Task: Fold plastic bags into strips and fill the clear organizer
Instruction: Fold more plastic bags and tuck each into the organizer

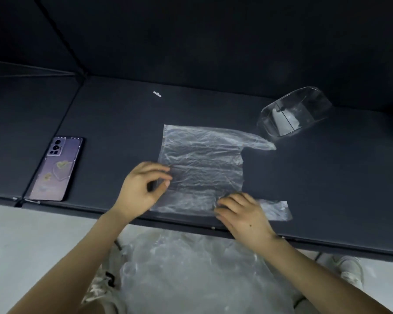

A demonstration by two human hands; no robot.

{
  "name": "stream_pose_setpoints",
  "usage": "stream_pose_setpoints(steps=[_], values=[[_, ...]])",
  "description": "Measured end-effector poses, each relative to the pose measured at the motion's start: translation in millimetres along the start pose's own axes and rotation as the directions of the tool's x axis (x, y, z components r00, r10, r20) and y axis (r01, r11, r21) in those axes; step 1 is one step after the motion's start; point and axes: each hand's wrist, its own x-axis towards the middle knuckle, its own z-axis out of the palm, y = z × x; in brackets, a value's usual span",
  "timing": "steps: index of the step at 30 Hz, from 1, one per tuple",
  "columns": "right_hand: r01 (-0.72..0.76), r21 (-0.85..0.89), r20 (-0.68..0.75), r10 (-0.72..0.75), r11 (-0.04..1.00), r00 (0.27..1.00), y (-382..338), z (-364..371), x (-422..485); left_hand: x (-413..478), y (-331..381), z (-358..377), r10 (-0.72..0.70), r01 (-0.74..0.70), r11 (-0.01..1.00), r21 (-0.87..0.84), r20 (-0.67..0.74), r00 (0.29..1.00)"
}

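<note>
A clear plastic bag lies spread flat on the dark table, its two handles pointing right. My left hand sits at the bag's left edge, thumb and fingers curled as if pinching the film. My right hand presses on the bag's near edge by the lower handle, fingers bent. The clear organizer lies tipped at the back right, with a folded whitish strip inside it.
A purple phone lies face down at the table's left front. A small white scrap lies farther back. A heap of clear plastic bags rests on my lap below the table edge.
</note>
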Motion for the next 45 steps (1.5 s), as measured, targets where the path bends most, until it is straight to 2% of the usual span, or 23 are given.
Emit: stream_pose_setpoints(steps=[3, 6, 7, 9, 11, 14, 18, 23, 27, 32, 33, 35, 37, 39, 45], values=[[-0.077, -0.02, -0.034, 0.076, 0.997, 0.996, -8.1, 1.5, 0.9, -32.7, 4.8, -4.7, -0.112, 0.119, 0.982, -0.149, 0.06, 0.992], [-0.277, 0.145, 0.069, 0.27, 0.95, 0.96, -20.7, -12.4, -2.5, -53.0, 12.1, -6.5, -0.125, 0.146, 0.947, -0.287, 0.089, 0.988], [-0.389, 0.234, 0.151, 0.362, 0.891, 0.92, -23.8, -21.5, -0.8, -55.9, 15.1, -7.4, -0.128, 0.154, 0.935, -0.318, 0.099, 0.987], [-0.608, 0.381, 0.394, 0.472, 0.697, 0.788, -20.0, -39.6, 6.6, -56.0, 23.5, -10.8, -0.17, 0.206, 0.902, -0.38, 0.124, 0.978], [-0.735, 0.485, 0.603, 0.427, 0.474, 0.674, -9.5, -55.1, 19.9, -52.9, 29.3, -13.3, -0.214, 0.258, 0.858, -0.445, 0.147, 0.966], [-0.807, 0.499, 0.714, 0.378, 0.314, 0.589, 12.4, -68.9, 45.8, -45.7, 30.1, -13.2, -0.216, 0.281, 0.815, -0.507, 0.185, 0.959], [-0.835, 0.493, 0.733, 0.401, 0.243, 0.549, 40.6, -75.7, 77.4, -24.6, 27.8, -0.9, -0.249, 0.299, 0.841, -0.45, 0.17, 0.954], [-0.869, 0.474, 0.75, 0.451, 0.145, 0.484, 62.6, -68.4, 92.3, 10.9, 21.5, 23.3, -0.392, 0.412, 0.757, -0.506, 0.152, 0.907], [-0.85, 0.495, 0.674, 0.539, 0.18, 0.506, 68.6, -64.0, 85.3, 26.2, 29.0, 34.4, -0.384, 0.392, 0.827, -0.403, 0.104, 0.918], [-0.78, 0.59, 0.638, 0.471, 0.21, 0.609, 58.2, -71.4, 63.1, 17.3, 33.4, 24.2, -0.242, 0.266, 0.939, -0.216, 0.135, 0.961], [-0.785, 0.583, 0.664, 0.434, 0.211, 0.609, 56.0, -72.1, 56.9, 12.5, 32.0, 22.7, -0.243, 0.272, 0.937, -0.221, 0.148, 0.959], [-0.808, 0.512, 0.715, 0.376, 0.292, 0.589, 52.8, -70.9, 45.8, 3.0, 30.3, 21.2, -0.284, 0.315, 0.912, -0.262, 0.15, 0.947], [-0.809, 0.426, 0.706, 0.411, 0.405, 0.577, 50.6, -65.5, 38.4, -4.6, 28.7, 20.4, -0.367, 0.4, 0.849, -0.344, 0.161, 0.916], [-0.793, 0.399, 0.669, 0.445, 0.46, 0.595, 48.6, -62.4, 36.1, -12.2, 27.4, 19.1, -0.418, 0.471, 0.759, -0.449, 0.219, 0.882], [-0.756, 0.472, 0.632, 0.424, 0.453, 0.649, 44.2, -74.4, 50.3, -29.3, 26.2, 15.2, -0.351, 0.471, 0.744, -0.473, 0.323, 0.879]])
